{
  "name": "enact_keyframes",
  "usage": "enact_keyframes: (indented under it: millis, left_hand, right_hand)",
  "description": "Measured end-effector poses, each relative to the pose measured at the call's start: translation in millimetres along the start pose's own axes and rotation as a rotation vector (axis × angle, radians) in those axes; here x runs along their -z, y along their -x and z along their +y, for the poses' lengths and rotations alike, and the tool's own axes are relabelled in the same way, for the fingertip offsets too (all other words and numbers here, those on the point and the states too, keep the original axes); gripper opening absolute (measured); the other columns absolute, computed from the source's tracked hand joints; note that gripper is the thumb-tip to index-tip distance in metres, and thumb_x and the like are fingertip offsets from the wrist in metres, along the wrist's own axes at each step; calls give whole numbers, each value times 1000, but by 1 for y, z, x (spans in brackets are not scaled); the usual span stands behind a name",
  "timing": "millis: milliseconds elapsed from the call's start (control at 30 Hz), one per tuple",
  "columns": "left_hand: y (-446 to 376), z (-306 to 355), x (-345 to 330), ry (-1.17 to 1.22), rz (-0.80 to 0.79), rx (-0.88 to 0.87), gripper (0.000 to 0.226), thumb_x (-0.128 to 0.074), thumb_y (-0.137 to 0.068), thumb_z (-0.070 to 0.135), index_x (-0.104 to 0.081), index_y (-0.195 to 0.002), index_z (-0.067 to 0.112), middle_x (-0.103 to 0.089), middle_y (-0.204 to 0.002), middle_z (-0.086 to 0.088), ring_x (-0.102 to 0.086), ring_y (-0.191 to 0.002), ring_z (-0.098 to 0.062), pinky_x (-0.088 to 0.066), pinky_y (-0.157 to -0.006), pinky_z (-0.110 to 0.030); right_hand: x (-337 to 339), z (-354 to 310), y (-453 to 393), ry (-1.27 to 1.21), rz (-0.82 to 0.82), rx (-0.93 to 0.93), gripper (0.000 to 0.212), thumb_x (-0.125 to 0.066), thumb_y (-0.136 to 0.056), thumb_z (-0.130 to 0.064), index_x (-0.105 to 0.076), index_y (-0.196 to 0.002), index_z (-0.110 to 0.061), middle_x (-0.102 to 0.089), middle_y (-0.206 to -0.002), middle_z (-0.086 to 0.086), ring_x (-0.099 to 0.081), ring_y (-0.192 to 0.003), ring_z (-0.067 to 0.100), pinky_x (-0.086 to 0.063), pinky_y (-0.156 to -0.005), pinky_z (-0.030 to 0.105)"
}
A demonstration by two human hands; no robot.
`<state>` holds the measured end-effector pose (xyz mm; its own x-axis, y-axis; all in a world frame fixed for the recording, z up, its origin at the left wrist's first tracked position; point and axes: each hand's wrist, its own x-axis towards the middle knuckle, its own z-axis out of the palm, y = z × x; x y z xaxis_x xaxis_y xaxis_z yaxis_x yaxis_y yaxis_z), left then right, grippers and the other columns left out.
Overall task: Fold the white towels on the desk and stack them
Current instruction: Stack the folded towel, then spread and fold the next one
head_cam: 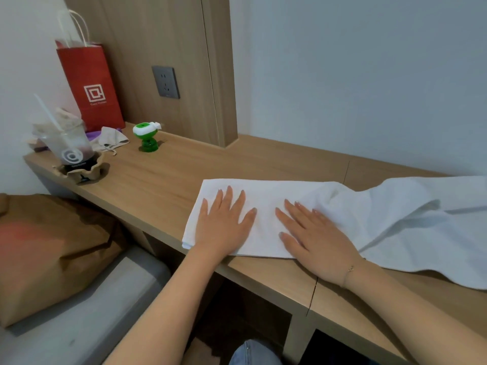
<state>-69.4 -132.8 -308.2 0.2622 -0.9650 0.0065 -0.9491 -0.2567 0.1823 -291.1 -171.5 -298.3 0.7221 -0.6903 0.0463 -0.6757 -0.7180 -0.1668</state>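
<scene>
White towel (266,198) is lying partly folded on the wooden desk (163,177), its unfolded end trailing rumpled toward the right. Both hands are pressing flat on the folded part with fingers straight and spread: left hand (224,222) near the left edge, right hand (313,238) beside it, apart. Farther left, a red bag (89,85), a cup (71,146) and a green gadget (147,135) are standing.

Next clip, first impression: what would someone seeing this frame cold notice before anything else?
Two bare hands pressed flat on a white towel near the desk's front edge: the left hand on its folded end, the right hand beside it, where the towel trails off unfolded and rumpled to the right. Next, the red paper bag standing at the desk's far left corner, with a small green gadget nearby.
</scene>
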Motion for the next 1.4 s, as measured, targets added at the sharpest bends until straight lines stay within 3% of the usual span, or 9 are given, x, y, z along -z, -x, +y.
enact_keyframes:
  millis: [300,400,567,700,867,967,1067,1233,1400]
  left_hand:
    - [-22,-50,28,-43,-79,-10,62,-12,-99,60,0,-156,36,10,-164,6,10,-151,-15,8,-121,-43]
    - [-14,-37,43,-30,-10,32,56,-24,-104,49,-19,-156,29,-7,-165,3,-7,-151,-17,0,-121,-43]
    - [8,46,61,246,231,-105,36,-45,-102,34,-56,-136,27,-49,-146,9,-45,-133,-14,-32,-106,-28]
    - [8,134,71,253,230,-293,31,-48,-100,31,-62,-125,20,-59,-131,7,-50,-123,-16,-41,-97,-30]
    - [-6,240,67,222,178,-453,30,-51,-99,34,-63,-123,23,-61,-124,4,-50,-120,-16,-41,-92,-29]
    - [-18,293,57,196,121,-505,30,-54,-97,34,-62,-124,24,-59,-127,3,-49,-122,-16,-40,-93,-29]
    - [-32,339,41,210,39,-521,33,-59,-94,33,-62,-125,22,-59,-126,2,-53,-118,-17,-43,-92,-28]
    - [-64,394,12,221,-46,-495,43,-65,-91,35,-54,-128,16,-56,-122,-6,-56,-110,-22,-42,-90,-30]
    - [-96,416,-16,237,-50,-361,38,-68,-88,37,-52,-108,9,-57,-103,-7,-57,-99,-28,-41,-74,-33]
  right_hand:
    - [11,-40,-40,-181,-108,19,59,-27,-102,-49,-16,-155,-26,4,-163,0,5,-150,18,1,-119,32]
    - [31,-31,-26,-440,-16,23,43,-43,-101,-37,-44,-142,-25,-25,-159,-3,-21,-145,14,-17,-116,28]
    - [74,28,44,-508,247,73,20,-52,-98,-24,-69,-109,-24,-64,-116,-14,-56,-107,0,-43,-95,21]
    - [98,98,108,-500,313,-56,18,-54,-97,-26,-71,-102,-28,-65,-106,-19,-59,-99,0,-46,-88,17]
    - [102,197,175,-467,380,-313,17,-56,-96,-19,-69,-97,-31,-65,-104,-18,-59,-95,-1,-49,-88,27]
    - [100,239,205,-445,436,-408,22,-60,-93,-15,-67,-89,-35,-64,-97,-19,-57,-90,-6,-46,-78,20]
    - [93,271,225,-424,475,-464,19,-65,-90,-16,-68,-87,-34,-64,-91,-13,-58,-85,4,-43,-71,22]
    - [81,298,242,-414,458,-482,5,-68,-87,-29,-70,-90,-32,-57,-88,-14,-53,-85,0,-47,-76,25]
    - [80,307,241,-378,439,-474,9,-68,-86,-33,-70,-94,-30,-55,-85,-12,-48,-85,-1,-35,-76,19]
